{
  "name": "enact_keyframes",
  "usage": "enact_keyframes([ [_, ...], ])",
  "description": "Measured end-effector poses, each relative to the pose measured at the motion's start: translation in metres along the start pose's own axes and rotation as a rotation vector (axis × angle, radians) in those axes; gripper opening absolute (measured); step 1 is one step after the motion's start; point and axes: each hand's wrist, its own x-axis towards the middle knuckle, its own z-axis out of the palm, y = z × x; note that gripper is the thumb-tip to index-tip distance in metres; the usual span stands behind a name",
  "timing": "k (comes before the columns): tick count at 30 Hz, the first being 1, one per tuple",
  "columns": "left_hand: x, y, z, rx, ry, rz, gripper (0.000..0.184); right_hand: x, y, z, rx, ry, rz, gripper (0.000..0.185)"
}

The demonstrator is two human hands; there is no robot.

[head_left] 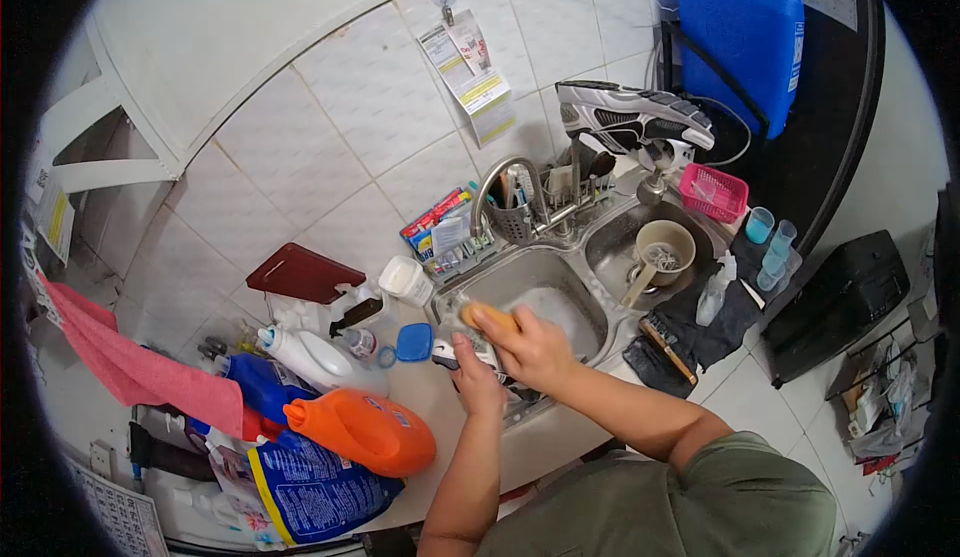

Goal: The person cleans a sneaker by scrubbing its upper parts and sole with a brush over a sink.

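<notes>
- Two bare hands, both closed: the left hand (480, 387) grips a white-and-black item (445, 354), mostly hidden; the right hand (535, 347) wraps round a tan, rounded brush-like tool (492, 317), pressed close against that item.
- The item and tool are over the front left edge of the left stainless-steel basin (545, 292), one of two basins.
- One beige, round plastic dipper (680, 237) with a handle sits in the right basin (608, 249).
- One grey, white and black sneaker (635, 122) rests behind the right basin, near one pink, perforated plastic basket (713, 193).
- One wooden-handled brush (668, 350) lies on a dark cloth (718, 337) right of the sink; at least three bluish plastic cups stand beyond, the nearest (759, 225) beside the basket.
- On the desk (430, 382), left of the sink: one square blue lid (414, 342), one white plastic tub (405, 280), one white bottle (325, 359) and one large orange bottle (375, 437).
- One curved metal faucet (485, 192) arches over the back of the left basin; the right forearm crosses the sink's front edge, covering part of it.
</notes>
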Motion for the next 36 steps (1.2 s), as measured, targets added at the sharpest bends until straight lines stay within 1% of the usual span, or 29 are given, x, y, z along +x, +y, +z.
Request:
enact_keyframes([
  [2, 0.013, -0.015, -0.012, -0.075, 0.025, 0.027, 0.046, -0.071, 0.026, 0.004, 0.010, -0.050, 0.039, 0.054],
  [3, 0.017, -0.019, -0.015, -0.114, 0.042, 0.041, 0.046, -0.079, 0.026, -0.001, 0.017, -0.079, 0.057, 0.053],
  [5, 0.020, -0.027, -0.022, -0.102, 0.033, -0.007, 0.049, -0.085, 0.029, 0.002, 0.009, -0.068, 0.072, 0.053],
  [7, 0.004, -0.013, -0.004, -0.112, 0.010, -0.052, 0.049, -0.053, 0.015, -0.005, -0.013, -0.023, 0.062, 0.053],
  [8, 0.004, -0.015, -0.003, -0.085, -0.031, -0.026, 0.052, -0.013, 0.004, -0.004, -0.024, 0.015, 0.033, 0.054],
  [9, 0.005, -0.017, -0.002, -0.063, -0.068, 0.003, 0.054, 0.008, 0.000, -0.004, -0.035, 0.050, -0.001, 0.055],
  [10, 0.005, -0.019, -0.005, -0.036, -0.100, 0.031, 0.057, 0.006, 0.000, -0.005, -0.033, 0.039, -0.015, 0.057],
  [12, 0.010, -0.020, -0.016, 0.027, -0.031, -0.051, 0.062, -0.003, 0.005, -0.006, -0.033, 0.017, -0.039, 0.060],
  [13, 0.015, -0.020, -0.016, 0.046, 0.001, -0.084, 0.065, -0.032, 0.017, -0.007, -0.051, -0.067, 0.006, 0.061],
  [14, 0.015, -0.015, -0.012, 0.022, 0.025, -0.067, 0.065, -0.072, 0.029, -0.013, -0.067, -0.153, 0.046, 0.061],
  [16, 0.017, -0.011, -0.016, 0.213, 0.064, -0.016, 0.063, -0.109, 0.041, -0.031, -0.220, -0.424, 0.331, 0.055],
  [17, 0.017, -0.007, -0.019, 0.315, 0.080, 0.005, 0.062, -0.110, 0.048, -0.034, -0.168, -0.346, 0.399, 0.053],
  [18, 0.014, 0.005, -0.019, 0.412, -0.018, 0.021, 0.059, -0.107, 0.055, -0.035, -0.116, -0.266, 0.466, 0.052],
  [19, 0.017, 0.006, -0.026, 0.334, -0.112, 0.044, 0.058, -0.104, 0.059, -0.035, -0.064, -0.186, 0.535, 0.050],
  [21, 0.023, -0.002, -0.043, 0.177, -0.301, 0.085, 0.056, -0.085, 0.068, -0.036, 0.079, -0.087, 0.508, 0.050],
  [22, 0.023, -0.003, -0.040, -0.194, -0.149, -0.073, 0.050, -0.074, 0.070, -0.036, 0.153, -0.039, 0.496, 0.050],
  [25, 0.013, 0.020, -0.019, -0.378, 0.021, -0.456, 0.045, -0.061, 0.046, -0.046, 0.210, -0.103, 0.517, 0.051],
  [26, 0.021, -0.002, -0.030, -0.355, 0.007, -0.507, 0.044, -0.066, 0.035, -0.046, 0.180, -0.062, 0.444, 0.052],
  [29, 0.017, -0.039, -0.019, -0.411, 0.060, -0.441, 0.042, -0.088, 0.009, -0.047, 0.026, -0.050, 0.190, 0.053],
  [30, 0.011, -0.046, -0.013, -0.352, 0.125, -0.478, 0.042, -0.088, 0.001, -0.048, -0.081, -0.112, 0.116, 0.059],
  [33, -0.041, -0.035, 0.024, -0.025, 0.121, -0.317, 0.044, -0.049, -0.001, -0.044, -0.298, -0.281, 0.236, 0.067],
  [34, -0.042, -0.034, 0.026, -0.085, 0.128, -0.329, 0.044, -0.056, 0.000, -0.049, -0.283, -0.299, 0.242, 0.067],
  [36, -0.035, -0.028, 0.019, -0.061, 0.126, -0.397, 0.045, -0.073, -0.004, -0.054, -0.243, -0.325, 0.247, 0.068],
])
